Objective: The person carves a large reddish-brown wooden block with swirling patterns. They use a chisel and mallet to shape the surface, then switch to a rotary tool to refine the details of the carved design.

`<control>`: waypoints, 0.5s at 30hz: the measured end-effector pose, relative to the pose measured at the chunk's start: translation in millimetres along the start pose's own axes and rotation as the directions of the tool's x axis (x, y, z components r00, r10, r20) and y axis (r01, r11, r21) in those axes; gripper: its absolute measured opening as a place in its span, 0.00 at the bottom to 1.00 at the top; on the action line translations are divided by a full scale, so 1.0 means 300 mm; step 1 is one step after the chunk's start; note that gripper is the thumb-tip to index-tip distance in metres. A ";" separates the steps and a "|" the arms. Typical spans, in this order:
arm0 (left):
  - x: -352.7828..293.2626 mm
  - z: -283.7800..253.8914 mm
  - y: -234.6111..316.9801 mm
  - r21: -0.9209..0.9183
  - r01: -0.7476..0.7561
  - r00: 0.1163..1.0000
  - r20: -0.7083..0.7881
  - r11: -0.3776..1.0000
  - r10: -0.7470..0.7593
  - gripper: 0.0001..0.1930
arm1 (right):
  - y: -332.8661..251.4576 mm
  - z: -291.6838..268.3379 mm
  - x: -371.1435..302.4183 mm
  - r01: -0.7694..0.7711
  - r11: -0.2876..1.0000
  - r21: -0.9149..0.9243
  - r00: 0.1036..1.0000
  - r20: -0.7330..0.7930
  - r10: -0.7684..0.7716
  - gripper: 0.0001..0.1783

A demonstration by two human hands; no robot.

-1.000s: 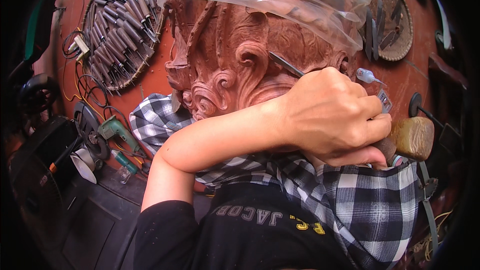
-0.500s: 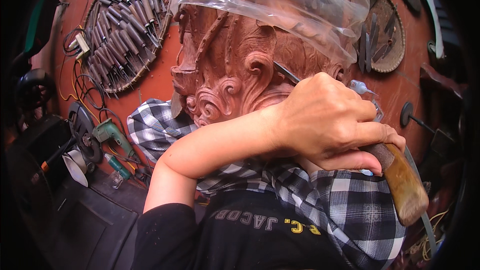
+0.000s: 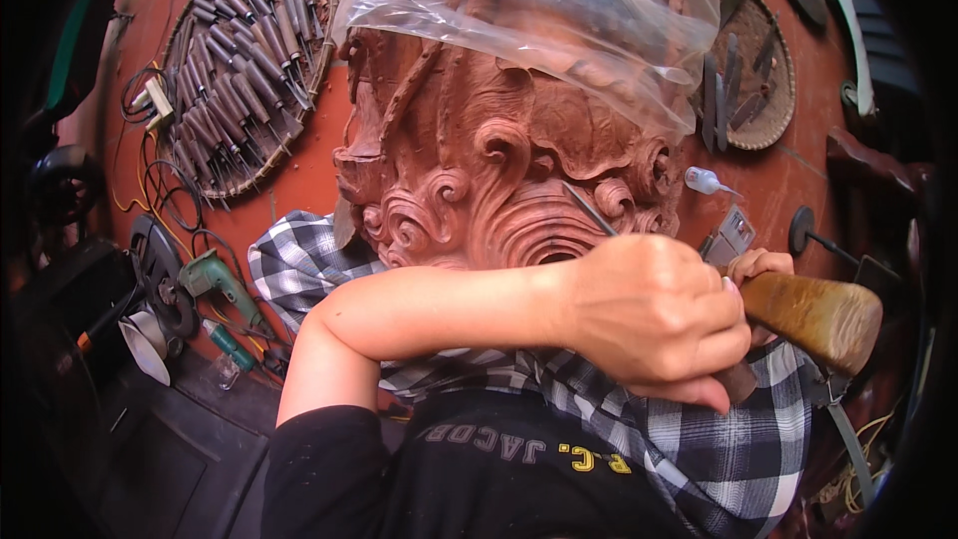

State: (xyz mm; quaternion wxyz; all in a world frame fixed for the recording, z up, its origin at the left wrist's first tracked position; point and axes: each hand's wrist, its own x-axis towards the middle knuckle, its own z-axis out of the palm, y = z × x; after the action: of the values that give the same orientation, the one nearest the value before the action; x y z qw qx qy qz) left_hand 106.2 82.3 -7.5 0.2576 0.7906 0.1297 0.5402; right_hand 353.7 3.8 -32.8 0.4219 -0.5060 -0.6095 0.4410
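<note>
A reddish-brown wood carving [image 3: 499,175] with swirling scrolls fills the upper middle. My left hand [image 3: 654,314] is closed round a carving chisel [image 3: 591,210]; its thin dark blade slants up-left onto the ringed curves, and the butt of its handle shows below my thumb. Just beyond, my right hand [image 3: 760,265], mostly hidden by the left, has its fingers wrapped round a wooden mallet [image 3: 820,319]. The mallet's thick yellowish head points right, apart from the chisel's butt. Clear plastic sheeting [image 3: 539,15] covers the far part of the carving.
A round basket [image 3: 284,155] full of wooden-handled chisels lies at the far left. Another basket [image 3: 778,105] with flat blades sits at the far right, near a small plastic bottle [image 3: 707,180]. A green power drill [image 3: 220,282] and cables are at left. Checkered cloth [image 3: 733,449] covers my lap.
My left hand with the chisel has moved lower in view, its blade now on the ringed curves. The mallet has swung up and right, away from the chisel's butt. The view has shifted slightly.
</note>
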 end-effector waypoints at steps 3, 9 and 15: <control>0.008 -0.022 -0.054 -0.024 0.024 0.999 -0.027 0.999 -0.025 0.23 | 0.027 -0.016 -0.033 -0.039 0.998 0.058 0.992 -0.116 0.046 0.19; -0.004 -0.001 -0.010 -0.011 0.064 0.990 0.124 0.998 -0.062 0.22 | -0.026 0.005 0.001 -0.057 0.998 0.021 0.998 0.014 0.056 0.21; -0.013 0.003 0.135 0.115 0.302 0.862 0.391 0.946 -0.323 0.22 | -0.008 0.044 -0.042 -0.218 0.976 0.001 0.973 0.079 0.217 0.22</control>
State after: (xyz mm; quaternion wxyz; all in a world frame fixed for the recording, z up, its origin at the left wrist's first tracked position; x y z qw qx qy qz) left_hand 102.6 46.4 11.4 0.3433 0.8597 0.2134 0.3122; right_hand 342.2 -10.3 -34.7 0.3491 -0.5498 -0.5645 0.5070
